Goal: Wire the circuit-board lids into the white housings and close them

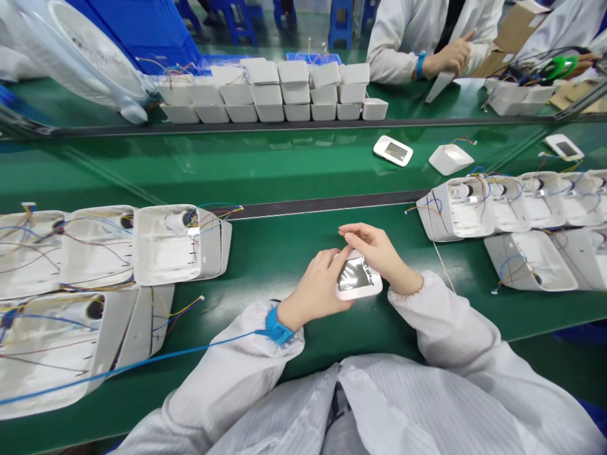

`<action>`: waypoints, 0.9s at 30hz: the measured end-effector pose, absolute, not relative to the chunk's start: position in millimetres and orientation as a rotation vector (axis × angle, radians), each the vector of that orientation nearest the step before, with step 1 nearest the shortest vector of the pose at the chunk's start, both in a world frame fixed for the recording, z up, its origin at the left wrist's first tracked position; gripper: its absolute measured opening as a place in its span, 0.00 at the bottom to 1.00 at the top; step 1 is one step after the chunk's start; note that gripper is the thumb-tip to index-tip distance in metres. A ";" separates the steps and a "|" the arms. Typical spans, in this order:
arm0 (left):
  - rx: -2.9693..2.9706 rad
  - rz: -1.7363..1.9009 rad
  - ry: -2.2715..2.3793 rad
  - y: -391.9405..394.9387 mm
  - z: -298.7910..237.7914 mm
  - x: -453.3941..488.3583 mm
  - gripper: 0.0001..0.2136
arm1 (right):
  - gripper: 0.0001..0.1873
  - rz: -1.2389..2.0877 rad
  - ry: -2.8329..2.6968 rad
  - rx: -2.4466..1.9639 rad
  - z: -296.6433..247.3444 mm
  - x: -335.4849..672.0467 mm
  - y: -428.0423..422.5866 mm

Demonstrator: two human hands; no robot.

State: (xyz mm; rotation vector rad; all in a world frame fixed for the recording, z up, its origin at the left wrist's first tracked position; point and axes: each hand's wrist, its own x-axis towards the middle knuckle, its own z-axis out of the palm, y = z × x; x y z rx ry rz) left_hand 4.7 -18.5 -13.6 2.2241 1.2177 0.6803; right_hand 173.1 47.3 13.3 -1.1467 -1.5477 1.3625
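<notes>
Between my hands is a white device with a grey display screen (355, 275), tilted toward me just above the green bench. My left hand (318, 282) grips its left side, with the thumb and fingers closed along the casing; a blue wrist strap circles that wrist. My right hand (374, 249) lies over the device's upper right edge, fingers bent and pointing left, touching the casing near the top. What the right fingertips hold, if anything, is hidden from me.
White housings with wires (165, 243) stand stacked at left, more housings (459, 205) at right. Beyond the dark rail, a similar display unit (393, 151) and a white cover (450, 159) lie on the green conveyor. Stacked white boxes (279, 91) and a co-worker's hand (448, 58) are farther back. A blue cord (142, 361) trails left.
</notes>
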 end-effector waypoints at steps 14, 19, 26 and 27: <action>1.773 0.991 1.246 0.3 -5.5 -21.7 0.18 | 0.20 0.950 -1.882 -1.167 15.9 177.9 43.8; 1.869 1.031 1.359 -5.2 -1.5 -19.9 0.15 | 0.21 0.792 -1.938 -1.220 16.2 172.7 38.6; 2.010 0.985 1.353 -15.0 7.8 -12.0 0.16 | 0.14 0.544 -2.000 -1.283 17.8 172.8 36.5; 1.995 0.981 1.347 -15.9 8.8 -10.4 0.16 | 0.14 0.527 -2.008 -1.285 18.5 173.9 37.1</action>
